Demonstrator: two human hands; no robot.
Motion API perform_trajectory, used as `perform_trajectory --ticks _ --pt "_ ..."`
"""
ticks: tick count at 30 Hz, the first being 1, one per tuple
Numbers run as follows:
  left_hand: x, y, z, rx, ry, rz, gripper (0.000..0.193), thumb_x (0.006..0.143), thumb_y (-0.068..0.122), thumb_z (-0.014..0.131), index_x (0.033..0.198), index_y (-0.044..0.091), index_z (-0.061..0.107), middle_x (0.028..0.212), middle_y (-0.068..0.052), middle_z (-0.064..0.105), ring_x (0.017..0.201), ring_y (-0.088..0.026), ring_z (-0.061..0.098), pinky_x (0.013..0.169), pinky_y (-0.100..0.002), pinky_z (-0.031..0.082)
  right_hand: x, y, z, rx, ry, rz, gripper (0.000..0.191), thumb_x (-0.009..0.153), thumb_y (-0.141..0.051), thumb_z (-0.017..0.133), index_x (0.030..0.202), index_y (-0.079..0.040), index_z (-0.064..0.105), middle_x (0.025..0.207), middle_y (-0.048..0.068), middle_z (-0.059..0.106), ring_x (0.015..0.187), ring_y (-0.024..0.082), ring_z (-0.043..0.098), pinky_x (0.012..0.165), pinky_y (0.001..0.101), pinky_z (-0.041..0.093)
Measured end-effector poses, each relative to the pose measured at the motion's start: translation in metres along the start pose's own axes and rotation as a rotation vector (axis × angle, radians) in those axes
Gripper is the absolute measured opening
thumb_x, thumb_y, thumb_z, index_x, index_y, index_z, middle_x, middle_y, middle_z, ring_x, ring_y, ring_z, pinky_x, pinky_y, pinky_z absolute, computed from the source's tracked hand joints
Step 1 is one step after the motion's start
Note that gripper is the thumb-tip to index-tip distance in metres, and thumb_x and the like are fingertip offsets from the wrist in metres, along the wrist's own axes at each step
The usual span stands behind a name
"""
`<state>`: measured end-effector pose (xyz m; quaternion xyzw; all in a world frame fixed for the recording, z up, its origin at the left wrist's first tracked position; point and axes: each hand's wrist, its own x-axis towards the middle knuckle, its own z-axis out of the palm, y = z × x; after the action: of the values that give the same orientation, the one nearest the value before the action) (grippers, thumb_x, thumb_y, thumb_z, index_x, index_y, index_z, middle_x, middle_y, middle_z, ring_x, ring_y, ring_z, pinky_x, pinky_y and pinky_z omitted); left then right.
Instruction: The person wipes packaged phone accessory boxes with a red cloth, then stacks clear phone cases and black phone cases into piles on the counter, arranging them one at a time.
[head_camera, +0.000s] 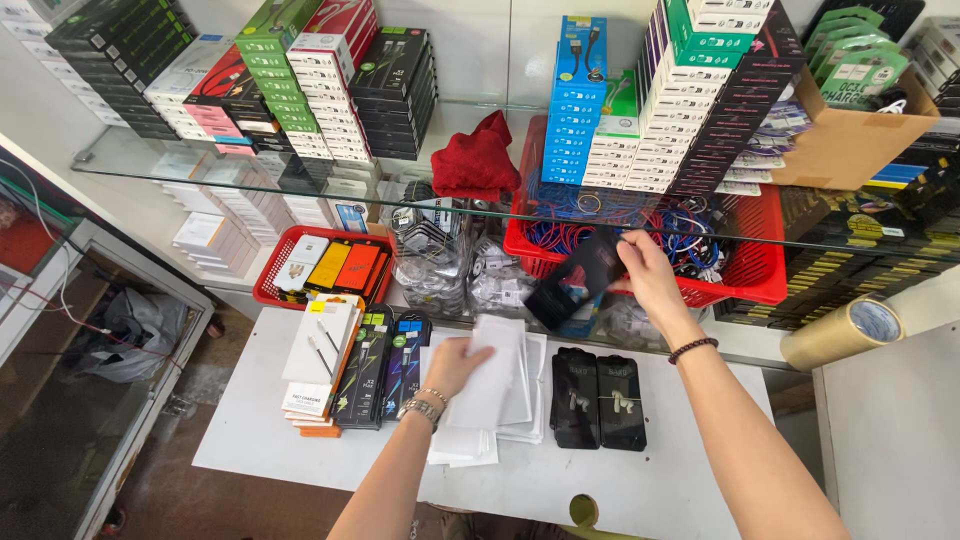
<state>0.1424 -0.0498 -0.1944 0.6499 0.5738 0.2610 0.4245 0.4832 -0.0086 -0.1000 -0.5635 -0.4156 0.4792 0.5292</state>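
Observation:
My left hand lies flat on a stack of white packages on the white table. A watch and a bracelet are on that wrist. My right hand is raised under the glass shelf and grips a black package by its upper end. The package is tilted above the table. Two black earphone packages lie side by side to the right of the white stack. A bead bracelet sits on my right wrist.
Boxes are stacked at the table's left. A small red basket with phone cases stands behind them. A large red basket holds cables. The glass shelf carries stacked boxes and a red cloth. A tape roll lies at right.

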Motion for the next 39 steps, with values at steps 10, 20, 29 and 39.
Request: perform_trajectory --ticks 10,20,29,39 --pt "-0.015 -0.013 -0.019 0.663 0.301 -0.116 0.091 0.077 0.015 0.076 0.159 0.012 0.037 0.113 -0.018 0.068 0.106 -0.035 0.066 0.091 -0.045 0.054 -0.047 0.122 0.021 -0.785 -0.309 0.048 0.034 0.082 -0.01 0.07 0.116 -0.012 0.064 0.113 0.011 0.07 0.11 0.028 0.067 0.095 0.04 0.052" --pt "0.016 -0.011 0.035 0.26 0.207 -0.291 0.057 0.084 0.04 0.083 0.123 0.005 0.06 0.097 -0.012 0.075 0.097 -0.028 0.07 0.09 -0.04 0.054 -0.089 0.13 0.047 -1.206 -0.105 -0.206 0.038 0.081 -0.014 0.075 0.117 -0.013 0.061 0.118 0.01 0.056 0.118 0.033 0.055 0.095 0.0448 0.051" --pt "0.028 -0.023 0.041 0.053 0.102 -0.452 0.049 0.071 0.036 0.092 0.099 0.003 0.069 0.086 -0.007 0.075 0.076 -0.02 0.074 0.073 -0.033 0.059 -0.128 0.169 0.05 -1.288 -0.272 -0.046 0.074 0.082 -0.023 0.077 0.147 -0.007 0.045 0.145 0.016 0.044 0.124 0.034 0.047 0.094 0.0436 0.051" --pt "0.031 0.02 0.014 -0.986 -0.005 -0.276 0.032 0.086 0.02 0.073 0.115 0.007 0.068 0.1 -0.002 0.077 0.087 -0.011 0.074 0.075 -0.029 0.06 -0.088 0.119 0.084 -0.203 -0.522 0.318 0.041 0.091 -0.029 0.076 0.118 0.0 0.067 0.1 0.003 0.074 0.087 0.013 0.069 0.074 0.0296 0.057"
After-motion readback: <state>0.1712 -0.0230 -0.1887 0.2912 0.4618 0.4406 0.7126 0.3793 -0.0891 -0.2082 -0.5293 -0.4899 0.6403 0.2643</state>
